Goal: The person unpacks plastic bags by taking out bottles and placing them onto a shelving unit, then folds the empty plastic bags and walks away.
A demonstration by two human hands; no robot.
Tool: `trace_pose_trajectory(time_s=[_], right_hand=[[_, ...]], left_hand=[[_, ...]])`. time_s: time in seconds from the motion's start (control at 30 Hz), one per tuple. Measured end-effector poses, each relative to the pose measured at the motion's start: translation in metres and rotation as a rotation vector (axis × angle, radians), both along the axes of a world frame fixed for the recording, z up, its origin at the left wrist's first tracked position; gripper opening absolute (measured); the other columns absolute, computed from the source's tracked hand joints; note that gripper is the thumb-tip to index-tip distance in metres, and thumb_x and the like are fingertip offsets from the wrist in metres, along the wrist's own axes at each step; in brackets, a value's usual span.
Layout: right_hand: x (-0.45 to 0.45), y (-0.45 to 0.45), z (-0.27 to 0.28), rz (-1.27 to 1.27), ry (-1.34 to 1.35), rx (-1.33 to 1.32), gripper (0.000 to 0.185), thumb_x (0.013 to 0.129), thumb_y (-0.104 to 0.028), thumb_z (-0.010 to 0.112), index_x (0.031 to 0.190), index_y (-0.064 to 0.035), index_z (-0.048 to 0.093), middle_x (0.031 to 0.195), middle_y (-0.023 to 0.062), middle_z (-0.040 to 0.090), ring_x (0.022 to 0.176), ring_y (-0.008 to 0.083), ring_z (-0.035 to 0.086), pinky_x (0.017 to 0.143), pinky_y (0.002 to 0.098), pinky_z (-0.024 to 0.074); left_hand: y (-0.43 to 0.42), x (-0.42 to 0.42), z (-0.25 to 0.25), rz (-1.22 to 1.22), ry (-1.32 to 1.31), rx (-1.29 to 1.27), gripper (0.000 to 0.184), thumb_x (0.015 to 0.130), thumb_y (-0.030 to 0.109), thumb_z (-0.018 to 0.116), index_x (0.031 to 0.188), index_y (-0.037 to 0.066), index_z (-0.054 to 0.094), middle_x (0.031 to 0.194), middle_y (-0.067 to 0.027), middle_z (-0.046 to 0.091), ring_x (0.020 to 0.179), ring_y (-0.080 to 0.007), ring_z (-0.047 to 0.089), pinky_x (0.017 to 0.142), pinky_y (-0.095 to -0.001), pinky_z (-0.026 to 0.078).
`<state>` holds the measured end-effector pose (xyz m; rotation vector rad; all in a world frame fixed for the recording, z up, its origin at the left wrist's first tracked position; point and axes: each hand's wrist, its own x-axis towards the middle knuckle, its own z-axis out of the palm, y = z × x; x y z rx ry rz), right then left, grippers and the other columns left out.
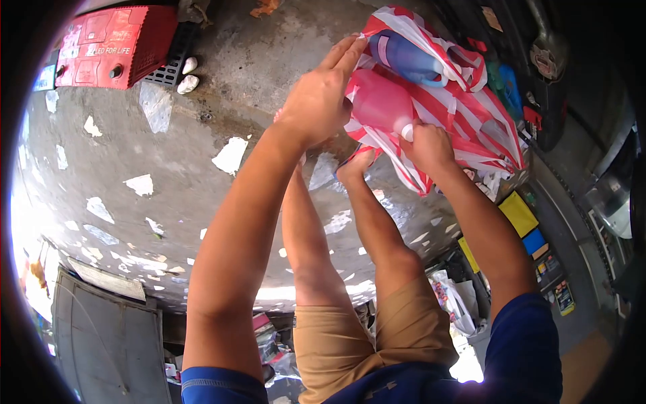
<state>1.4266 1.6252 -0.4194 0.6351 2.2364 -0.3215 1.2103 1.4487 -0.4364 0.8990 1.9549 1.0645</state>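
Beneath the person's bare legs (306,246), a grey floor (175,202) is spreading wide, with pale, irregular pieces showing across it. Tan shorts (410,323) are covering the upper part of those legs. Ahead of them, a red-and-white striped plastic bag (471,121) is lying crumpled around its contents. Well to its left, a red battery (101,40) is sitting beside a black slotted grid (175,64) (part of the battery's lettering is reading "LED FOR LIFE"). Against the striped plastic a pink bottle (382,99) is lying tilted, the view not showing how much of it is inside. Just beside it, a blue bottle (404,55) is lying between folds of the bag. By the pink bottle's base, the left hand (323,94) is reaching to the bag's edge with fingers extending nearly straight; whether its grip is holding anything, I cannot tell. The right hand (434,145) is gripping the pink bottle's neck, its fingers sitting right by a white cap (408,131).
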Motion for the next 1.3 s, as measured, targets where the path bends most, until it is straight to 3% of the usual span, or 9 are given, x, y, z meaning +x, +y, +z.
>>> trace_pose_trajectory(time_s=[0.27, 0.37, 0.7, 0.87, 0.93, 1.0, 1.03, 1.13, 1.3], right_hand=[[-0.008, -0.009, 0.001, -0.058, -0.126, 0.044, 0.053, 0.088, -0.052, 0.070, 0.086, 0.0011, 0.072, 0.083, 0.0240, 0.073, 0.081, 0.0414, 0.073, 0.076, 0.0516, 0.0571], [-0.001, 0.003, -0.005, 0.002, -0.009, 0.059, 0.057, 0.090, -0.056, 0.068, 0.086, 0.0007, 0.070, 0.079, 0.0242, 0.072, 0.076, 0.0430, 0.072, 0.072, 0.0545, 0.0559], [-0.013, 0.020, 0.005, -0.005, -0.056, 0.086, 0.046, 0.088, -0.048, 0.069, 0.083, -0.0030, 0.073, 0.073, 0.0218, 0.071, 0.076, 0.0405, 0.072, 0.072, 0.0520, 0.0565], [-0.016, 0.015, 0.009, -0.042, -0.090, 0.103, 0.048, 0.087, -0.050, 0.069, 0.086, -0.0025, 0.073, 0.077, 0.0211, 0.072, 0.077, 0.0400, 0.073, 0.074, 0.0522, 0.0566], [-0.018, 0.017, 0.010, -0.044, -0.081, 0.110, 0.050, 0.087, -0.052, 0.070, 0.085, -0.0026, 0.072, 0.077, 0.0213, 0.072, 0.075, 0.0404, 0.073, 0.072, 0.0528, 0.0566], [-0.017, 0.016, 0.010, -0.031, -0.041, 0.100, 0.052, 0.086, -0.054, 0.070, 0.084, -0.0029, 0.070, 0.073, 0.0220, 0.071, 0.071, 0.0414, 0.072, 0.069, 0.0538, 0.0567], [-0.015, 0.017, 0.010, -0.036, -0.073, 0.101, 0.053, 0.086, -0.055, 0.070, 0.084, -0.0024, 0.070, 0.074, 0.0215, 0.071, 0.072, 0.0409, 0.072, 0.069, 0.0530, 0.0571], [-0.023, 0.018, 0.015, -0.010, -0.153, 0.104, 0.056, 0.087, -0.059, 0.070, 0.089, -0.0024, 0.074, 0.082, 0.0198, 0.074, 0.081, 0.0395, 0.073, 0.074, 0.0508, 0.0571], [-0.025, 0.020, 0.013, -0.001, -0.186, 0.069, 0.067, 0.088, -0.068, 0.065, 0.087, -0.0014, 0.071, 0.078, 0.0209, 0.073, 0.078, 0.0401, 0.073, 0.072, 0.0518, 0.0573]], left_hand=[[-0.007, -0.001, -0.002, 0.012, -0.040, -0.016, 0.088, 0.068, -0.013, 0.059, 0.152, 0.010, 0.045, 0.154, -0.0132, 0.048, 0.117, -0.0400, 0.064, 0.093, -0.0430, 0.058], [-0.006, -0.002, -0.001, 0.031, -0.002, 0.031, 0.088, 0.068, -0.014, 0.059, 0.151, 0.010, 0.046, 0.153, -0.0132, 0.049, 0.117, -0.0396, 0.064, 0.092, -0.0422, 0.059], [0.004, -0.007, 0.004, 0.002, 0.008, 0.088, 0.086, 0.069, -0.012, 0.063, 0.150, 0.010, 0.047, 0.151, -0.0133, 0.051, 0.118, -0.0376, 0.064, 0.088, -0.0412, 0.060], [0.016, 0.011, 0.005, 0.293, 0.139, -0.095, 0.099, 0.072, 0.000, 0.073, 0.159, 0.010, 0.026, 0.147, -0.0224, 0.052, 0.112, -0.0375, 0.067, 0.088, -0.0421, 0.059], [0.019, 0.030, -0.006, 0.374, 0.024, -0.248, 0.104, 0.074, 0.005, 0.075, 0.161, 0.010, 0.018, 0.140, -0.0243, 0.057, 0.108, -0.0385, 0.069, 0.088, -0.0432, 0.059], [0.017, 0.040, -0.019, 0.321, -0.371, -0.434, 0.106, 0.076, 0.009, 0.076, 0.161, 0.009, 0.012, 0.130, -0.0242, 0.063, 0.103, -0.0399, 0.070, 0.089, -0.0445, 0.058], [0.015, 0.047, -0.025, 0.356, -0.323, -0.403, 0.092, 0.076, 0.004, 0.073, 0.156, 0.008, 0.027, 0.113, -0.0197, 0.068, 0.095, -0.0409, 0.071, 0.085, -0.0453, 0.058], [0.009, 0.048, -0.019, 0.406, -0.101, -0.235, 0.073, 0.075, -0.003, 0.069, 0.142, 0.009, 0.043, 0.111, -0.0187, 0.066, 0.094, -0.0409, 0.070, 0.082, -0.0465, 0.057], [-0.007, 0.037, -0.012, 0.302, 0.043, -0.183, 0.042, 0.075, -0.009, 0.065, 0.112, 0.008, 0.055, 0.116, -0.0166, 0.062, 0.092, -0.0400, 0.068, 0.079, -0.0482, 0.057]])
